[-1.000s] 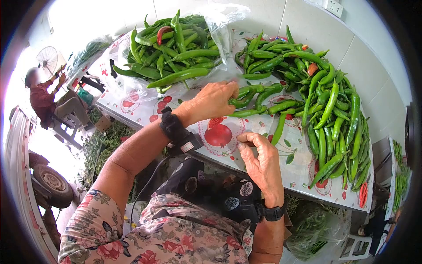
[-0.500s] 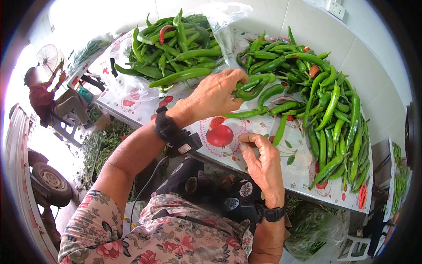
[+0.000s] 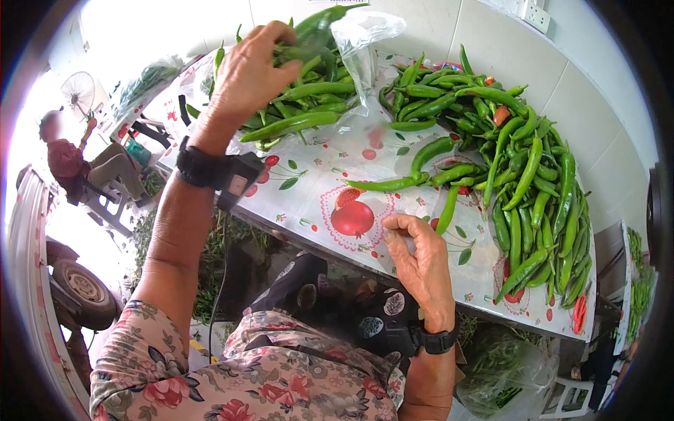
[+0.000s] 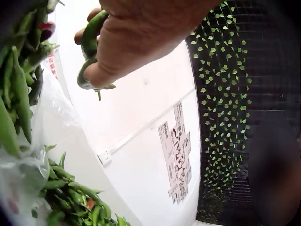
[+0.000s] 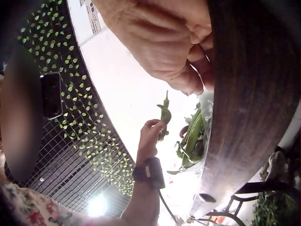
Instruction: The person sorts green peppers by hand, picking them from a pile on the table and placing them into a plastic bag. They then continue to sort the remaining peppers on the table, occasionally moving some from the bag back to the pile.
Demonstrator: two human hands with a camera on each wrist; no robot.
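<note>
My left hand [image 3: 246, 77] grips green chili peppers [image 3: 319, 27] above the heap of green peppers [image 3: 298, 126] in the clear plastic bag [image 3: 358, 38]. The left wrist view shows the held peppers [image 4: 90, 40] between thumb and curled fingers. From the right wrist view, the left hand [image 5: 149, 139] is raised with a pepper [image 5: 164, 115] sticking up out of it. My right hand [image 3: 420, 263] stays at the table's front edge, fingers loosely bent, holding nothing. Beyond it a few loose peppers [image 3: 386, 184] lie beside the larger pepper pile [image 3: 523, 175].
The table has a fruit-printed cover [image 3: 302, 203]. A red pepper [image 3: 580, 312] lies at its right corner. Below are a bag of greens [image 3: 502, 372] and a white stool [image 3: 569, 396]. Another person [image 3: 67, 151] sits at far left near a fan [image 3: 77, 91].
My left hand picked up peppers from the loose ones in the middle, then moved left and away from me, over the bagged heap. The right hand has kept its place.
</note>
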